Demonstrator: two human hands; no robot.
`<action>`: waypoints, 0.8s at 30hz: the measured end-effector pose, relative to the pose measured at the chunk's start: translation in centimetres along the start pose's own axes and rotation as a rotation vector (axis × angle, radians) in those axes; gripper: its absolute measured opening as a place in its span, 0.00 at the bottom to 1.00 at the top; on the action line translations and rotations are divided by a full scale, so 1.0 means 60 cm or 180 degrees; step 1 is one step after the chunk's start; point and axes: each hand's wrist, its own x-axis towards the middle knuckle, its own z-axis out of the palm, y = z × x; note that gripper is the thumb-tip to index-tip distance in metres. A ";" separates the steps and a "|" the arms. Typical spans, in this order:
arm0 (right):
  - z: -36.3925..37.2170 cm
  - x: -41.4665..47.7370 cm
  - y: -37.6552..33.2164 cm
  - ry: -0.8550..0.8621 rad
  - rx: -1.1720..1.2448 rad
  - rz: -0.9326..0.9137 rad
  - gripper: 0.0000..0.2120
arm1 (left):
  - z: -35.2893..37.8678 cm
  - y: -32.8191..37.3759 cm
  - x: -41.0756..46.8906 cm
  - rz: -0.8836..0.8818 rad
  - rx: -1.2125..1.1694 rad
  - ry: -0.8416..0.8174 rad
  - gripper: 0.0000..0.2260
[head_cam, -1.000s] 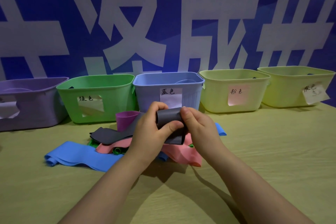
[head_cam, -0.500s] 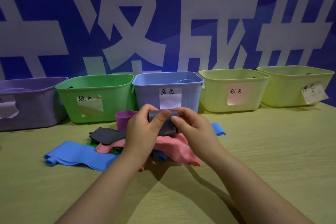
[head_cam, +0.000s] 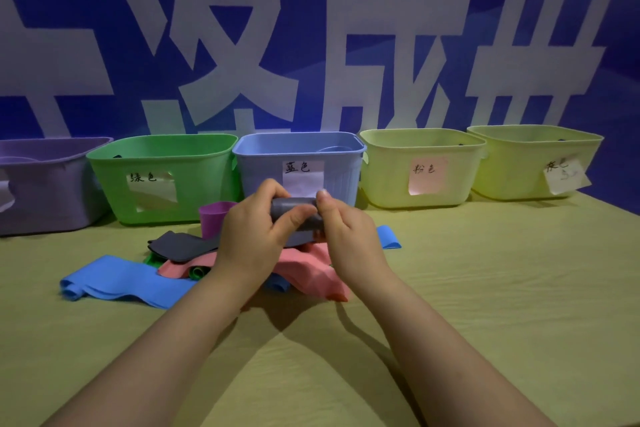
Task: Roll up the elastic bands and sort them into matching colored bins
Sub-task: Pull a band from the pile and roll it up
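My left hand [head_cam: 254, 239] and my right hand [head_cam: 349, 239] both grip a dark grey elastic band [head_cam: 294, 210], partly wound into a roll, held above a pile of bands. Its loose tail [head_cam: 180, 246] trails left onto the table. Under my hands lie a pink band [head_cam: 311, 270], a long blue band [head_cam: 117, 281], a small blue band [head_cam: 389, 236], a green band [head_cam: 197, 272] and an upright purple roll [head_cam: 214, 217]. Behind stand a purple bin [head_cam: 45, 184], a green bin [head_cam: 162, 173], a blue bin [head_cam: 301, 156] and two yellow-green bins [head_cam: 419, 166], [head_cam: 530, 163].
Each bin carries a handwritten paper label on its front. The bins line the back of the yellow-green table [head_cam: 502, 288] against a blue wall with large white characters. The pile sits in front of the green and blue bins.
More of the grey band is wound into the roll, and its loose tail has shortened. Both hands rose slightly with the roll.
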 end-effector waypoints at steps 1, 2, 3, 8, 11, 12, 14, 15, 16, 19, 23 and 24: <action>-0.006 0.002 -0.003 0.0045 0.0272 0.0142 0.23 | 0.004 0.006 0.003 -0.0053 -0.0061 0.0001 0.20; -0.014 0.004 -0.008 0.0082 0.0506 0.0252 0.19 | 0.009 0.012 0.008 -0.0121 -0.0155 -0.0014 0.19; -0.026 0.008 -0.011 0.0094 0.0678 0.0308 0.15 | 0.016 0.018 0.015 -0.0184 -0.0282 -0.0037 0.17; -0.129 0.020 -0.009 -0.0124 0.1025 0.0220 0.09 | 0.078 0.076 0.062 -0.0361 -0.1060 -0.0215 0.12; -0.216 0.020 0.012 -0.0053 0.1110 0.0167 0.09 | 0.133 0.129 0.082 -0.0128 -0.1157 -0.0507 0.12; -0.245 0.020 0.021 -0.0009 0.1087 0.0173 0.10 | 0.155 0.143 0.087 -0.0060 -0.1203 -0.0599 0.11; -0.298 0.022 0.041 0.0066 0.0941 0.0225 0.13 | 0.202 0.169 0.097 0.0023 -0.1261 -0.0776 0.10; -0.322 0.023 0.049 0.0079 0.0823 0.0265 0.14 | 0.226 0.180 0.101 0.0048 -0.1316 -0.0856 0.10; -0.346 0.024 0.058 0.0089 0.0705 0.0299 0.14 | 0.250 0.191 0.105 0.0072 -0.1378 -0.0920 0.11; -0.411 0.034 0.089 0.0154 0.0277 0.0353 0.13 | 0.318 0.218 0.122 0.0192 -0.1462 -0.1136 0.09; -0.480 0.057 0.140 0.0378 -0.0620 0.0304 0.14 | 0.398 0.236 0.156 0.0286 -0.1150 -0.1558 0.13; -0.494 0.064 0.151 0.0406 -0.0811 0.0300 0.15 | 0.416 0.240 0.166 0.0337 -0.1065 -0.1655 0.13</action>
